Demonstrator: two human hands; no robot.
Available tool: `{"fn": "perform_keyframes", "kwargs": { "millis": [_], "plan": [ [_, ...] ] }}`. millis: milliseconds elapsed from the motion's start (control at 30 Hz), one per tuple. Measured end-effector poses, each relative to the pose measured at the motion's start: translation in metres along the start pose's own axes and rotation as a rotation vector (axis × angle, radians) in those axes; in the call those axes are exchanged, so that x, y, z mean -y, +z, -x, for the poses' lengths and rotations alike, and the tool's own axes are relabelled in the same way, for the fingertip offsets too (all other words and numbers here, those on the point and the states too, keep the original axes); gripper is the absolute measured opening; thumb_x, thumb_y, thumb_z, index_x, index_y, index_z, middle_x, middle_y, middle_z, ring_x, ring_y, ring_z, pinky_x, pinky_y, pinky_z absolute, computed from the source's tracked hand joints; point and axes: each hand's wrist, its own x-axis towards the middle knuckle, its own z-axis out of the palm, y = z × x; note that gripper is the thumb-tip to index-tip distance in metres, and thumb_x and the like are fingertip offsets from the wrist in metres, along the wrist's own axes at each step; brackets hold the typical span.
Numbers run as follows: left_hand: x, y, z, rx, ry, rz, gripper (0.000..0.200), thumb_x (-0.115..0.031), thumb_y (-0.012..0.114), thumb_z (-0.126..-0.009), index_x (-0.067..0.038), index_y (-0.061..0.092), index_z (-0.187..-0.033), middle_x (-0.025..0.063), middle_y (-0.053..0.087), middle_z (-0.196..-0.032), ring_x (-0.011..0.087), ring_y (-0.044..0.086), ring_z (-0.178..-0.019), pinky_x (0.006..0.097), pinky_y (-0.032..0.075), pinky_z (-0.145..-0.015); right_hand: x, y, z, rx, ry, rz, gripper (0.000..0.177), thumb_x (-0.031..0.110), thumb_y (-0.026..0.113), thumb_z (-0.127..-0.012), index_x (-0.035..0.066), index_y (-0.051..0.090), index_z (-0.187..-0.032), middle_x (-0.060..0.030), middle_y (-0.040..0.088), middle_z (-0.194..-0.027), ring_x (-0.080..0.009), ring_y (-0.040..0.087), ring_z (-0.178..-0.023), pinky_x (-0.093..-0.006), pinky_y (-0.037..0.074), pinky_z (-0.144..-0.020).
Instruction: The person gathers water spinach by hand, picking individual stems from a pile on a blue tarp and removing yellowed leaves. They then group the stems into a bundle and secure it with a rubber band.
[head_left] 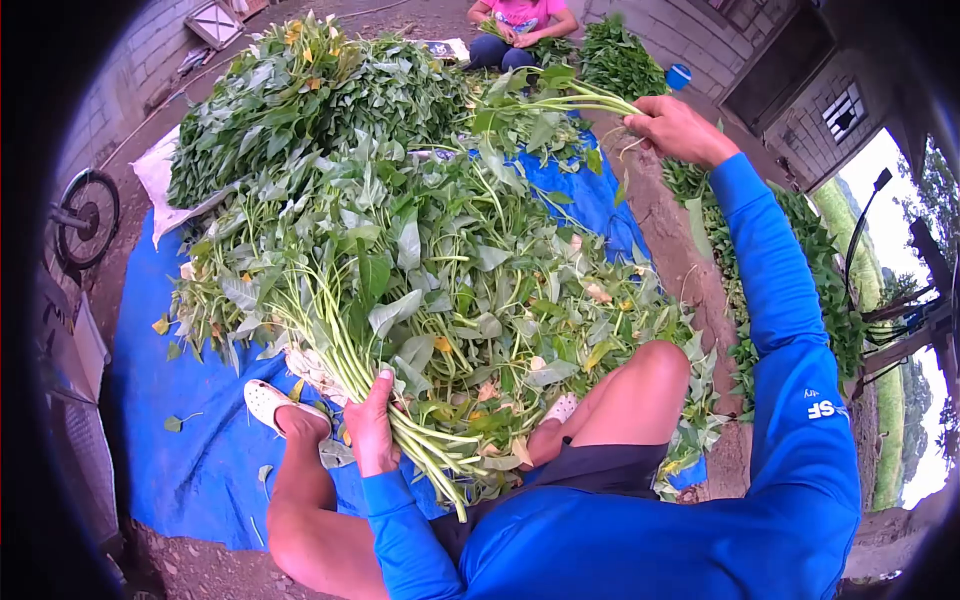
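Observation:
My left hand (372,425) is closed around a thick bunch of long green stems (335,350), with the leafy ends pointing up and left and the cut ends hanging toward my lap. Out to the upper right, my right hand (672,128) grips a smaller bunch of leafy stems (585,97), its leaves pointing left. Between the hands lies a broad heap of loose leafy greens (460,270), with some yellowed leaves in it. Behind it rises a taller pile of greens (300,110).
A blue tarp (190,430) lies under the heap. A person in pink (515,25) sits at the far side, holding greens. More greens (620,60) lie near a blue container (678,76). A wheel (88,220) stands at left. My legs flank the heap's near edge.

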Motion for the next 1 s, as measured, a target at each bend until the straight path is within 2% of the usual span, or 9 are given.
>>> {"fn": "perform_keyframes", "kwargs": {
  "millis": [33, 167, 200, 267, 367, 467, 633, 900, 1000],
  "plan": [
    [0.001, -0.001, -0.001, 0.001, 0.01, 0.005, 0.027, -0.023, 0.084, -0.097, -0.001, 0.071, -0.107, 0.0029, 0.069, -0.08, 0.0116, 0.064, -0.058, 0.0269, 0.054, -0.052, 0.013, -0.003, 0.006, -0.023, -0.01, -0.041, 0.039, 0.037, 0.059, -0.111, 0.0, 0.066, -0.102, -0.0018, 0.062, -0.077, -0.0104, 0.057, -0.065, -0.0331, 0.05, -0.063],
    [0.001, -0.007, -0.002, 0.033, 0.025, 0.009, 0.028, -0.023, 0.083, -0.097, -0.001, 0.071, -0.11, 0.0038, 0.069, -0.079, 0.013, 0.064, -0.058, 0.0283, 0.056, -0.052, 0.057, 0.038, 0.009, 0.107, 0.104, -0.488, 0.045, 0.035, 0.057, -0.11, -0.005, 0.069, -0.125, -0.0092, 0.076, -0.091, -0.0118, 0.068, -0.071, -0.0322, 0.058, -0.065],
    [0.001, -0.008, -0.001, 0.038, 0.021, 0.002, 0.028, -0.023, 0.083, -0.097, -0.001, 0.071, -0.109, 0.0037, 0.069, -0.078, 0.013, 0.064, -0.058, 0.0284, 0.056, -0.052, 0.063, 0.06, 0.007, 0.116, 0.096, -0.534, 0.041, 0.034, 0.056, -0.109, -0.002, 0.073, -0.12, -0.0087, 0.076, -0.095, -0.0124, 0.068, -0.074, -0.0322, 0.057, -0.067],
    [0.006, -0.013, -0.004, 0.047, 0.016, 0.019, 0.029, -0.024, 0.084, -0.096, -0.001, 0.071, -0.107, 0.0029, 0.068, -0.076, 0.0127, 0.064, -0.056, 0.0284, 0.055, -0.05, 0.062, 0.113, -0.006, 0.009, -0.092, -0.224, 0.039, 0.033, 0.063, -0.105, -0.002, 0.079, -0.108, -0.0107, 0.079, -0.099, -0.0195, 0.072, -0.084, -0.0385, 0.056, -0.076],
    [0.005, -0.015, -0.001, 0.046, -0.002, 0.035, 0.028, -0.022, 0.085, -0.095, 0.0, 0.072, -0.107, 0.0035, 0.07, -0.078, 0.0118, 0.063, -0.056, 0.0278, 0.055, -0.05, 0.084, 0.157, -0.006, -0.017, -0.066, -0.243, 0.034, 0.032, 0.068, -0.104, 0.001, 0.081, -0.107, -0.0061, 0.078, -0.098, -0.0199, 0.07, -0.089, -0.0376, 0.054, -0.081],
    [0.005, -0.016, 0.0, 0.027, 0.017, 0.055, 0.028, -0.022, 0.085, -0.094, 0.001, 0.073, -0.106, 0.0046, 0.072, -0.079, 0.012, 0.063, -0.056, 0.0285, 0.055, -0.052, 0.088, 0.18, -0.003, 0.096, -0.016, -0.545, 0.03, 0.029, 0.073, -0.102, 0.001, 0.081, -0.106, -0.0035, 0.076, -0.093, -0.018, 0.066, -0.084, -0.0352, 0.052, -0.079],
    [0.012, -0.018, -0.008, 0.008, -0.002, 0.025, 0.026, -0.023, 0.085, -0.094, 0.0, 0.073, -0.102, 0.0041, 0.07, -0.076, 0.0122, 0.064, -0.056, 0.0286, 0.055, -0.052, 0.098, 0.158, 0.032, 0.109, 0.08, -0.943, 0.02, 0.022, 0.073, -0.103, 0.008, 0.074, -0.118, 0.0026, 0.069, -0.094, -0.0061, 0.06, -0.074, -0.0238, 0.047, -0.059],
    [0.01, -0.002, -0.001, 0.01, -0.003, 0.017, 0.022, -0.02, 0.084, -0.094, -0.001, 0.073, -0.097, 0.0034, 0.069, -0.077, 0.0118, 0.061, -0.06, 0.0289, 0.048, -0.054, 0.102, 0.173, 0.068, 0.403, 0.053, -1.422, 0.031, 0.023, 0.073, -0.106, 0.009, 0.07, -0.134, 0.0033, 0.067, -0.087, -0.0063, 0.062, -0.071, -0.024, 0.052, -0.06],
    [0.009, 0.001, 0.001, 0.029, -0.019, 0.041, 0.022, -0.02, 0.084, -0.094, -0.001, 0.073, -0.098, 0.0035, 0.07, -0.078, 0.0117, 0.061, -0.061, 0.0291, 0.048, -0.054, 0.106, 0.203, 0.07, 0.299, 0.074, -1.397, 0.028, 0.023, 0.073, -0.106, 0.008, 0.072, -0.13, 0.0039, 0.065, -0.087, -0.0056, 0.059, -0.068, -0.0231, 0.049, -0.059]
  ]
}}
